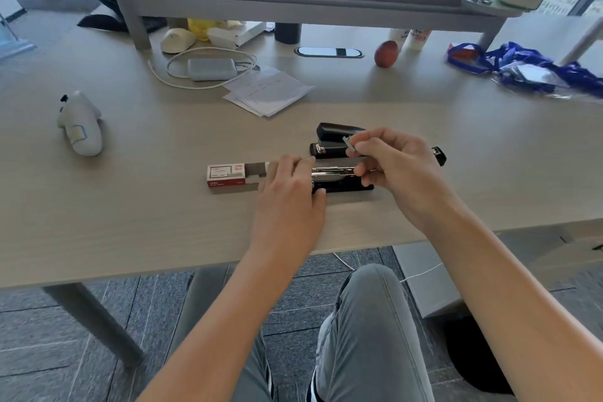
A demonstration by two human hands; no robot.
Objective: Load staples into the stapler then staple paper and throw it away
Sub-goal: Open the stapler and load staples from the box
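Fingers of the right hand (396,170) are pinched on a small strip of staples (349,143), while the open stapler (339,178) near the desk's (163,206) front edge is held down by the left hand (290,188). Loading is judged under way — stapling and binning the paper (269,91) remain. Counted: two staplers, the second (336,140) just behind, one staple box (228,177) — one paper stack.

black stapler (339,180) lies opened flat, staple box (228,177) just beside it.
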